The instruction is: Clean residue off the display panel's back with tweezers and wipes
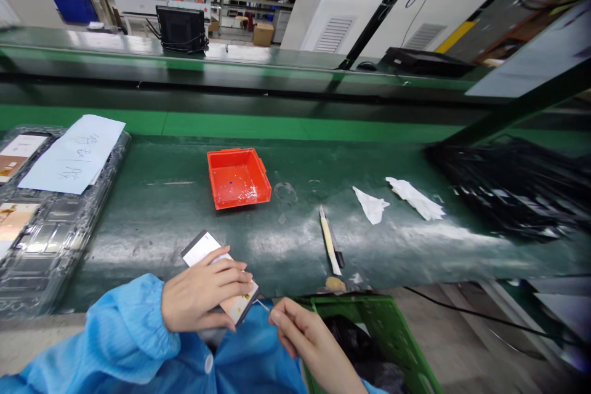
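I'm standing in a workroom where a person in a blue smock [133,326] sits at a dark green bench [157,215]. A shallow red bin [237,181] stands on the bench in front of them; its floor is dotted with small specks. All places here are told from that bin, as the person faces it.

Nearer the person than the red bin lies a slim flat panel [200,248], white at its far end and copper-coloured at its near end, set slantwise with the near end reaching toward the person's lap. The left hand [207,293] is spread across it, fingers together on top and thumb along the near side, holding it. The right hand [300,332], nearer the person and right of the bin, pinches a thin pale piece [263,306] narrowly between thumb and forefinger, its tip at the panel's near end. It is too small for me to tell what it is.

Left of the bin, a clear compartmented tray [64,237] carries more panels and a handwritten sheet [74,154]. Right of the bin lie a yellow-handled tool [329,243] and two crumpled white papers [372,204]. Below, to its near right, a green crate [409,345] holds black plastic.
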Available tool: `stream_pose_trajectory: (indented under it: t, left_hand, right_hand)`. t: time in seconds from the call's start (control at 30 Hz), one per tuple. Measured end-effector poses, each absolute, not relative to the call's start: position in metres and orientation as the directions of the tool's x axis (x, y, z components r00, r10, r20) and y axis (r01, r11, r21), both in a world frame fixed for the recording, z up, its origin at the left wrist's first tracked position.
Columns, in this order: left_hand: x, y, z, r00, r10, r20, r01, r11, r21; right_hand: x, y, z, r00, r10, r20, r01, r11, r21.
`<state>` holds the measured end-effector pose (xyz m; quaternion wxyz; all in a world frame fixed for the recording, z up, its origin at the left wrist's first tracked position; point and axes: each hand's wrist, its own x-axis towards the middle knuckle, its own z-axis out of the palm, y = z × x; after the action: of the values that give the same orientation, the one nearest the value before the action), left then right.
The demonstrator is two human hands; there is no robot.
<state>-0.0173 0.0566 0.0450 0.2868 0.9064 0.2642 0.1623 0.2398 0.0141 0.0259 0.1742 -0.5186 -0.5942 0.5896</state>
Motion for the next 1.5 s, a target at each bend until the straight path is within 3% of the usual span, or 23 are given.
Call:
stream_pose_trajectory:
  t: [1.5]
  left_hand:
    - [-0.018, 0.057, 0.044, 0.811, 0.562, 0.162, 0.372, -0.710, 0.597]
  right_hand:
    - [0.241, 0.018, 0.036, -0.360, 0.843, -0.398, 0.409, -0.241, -0.880]
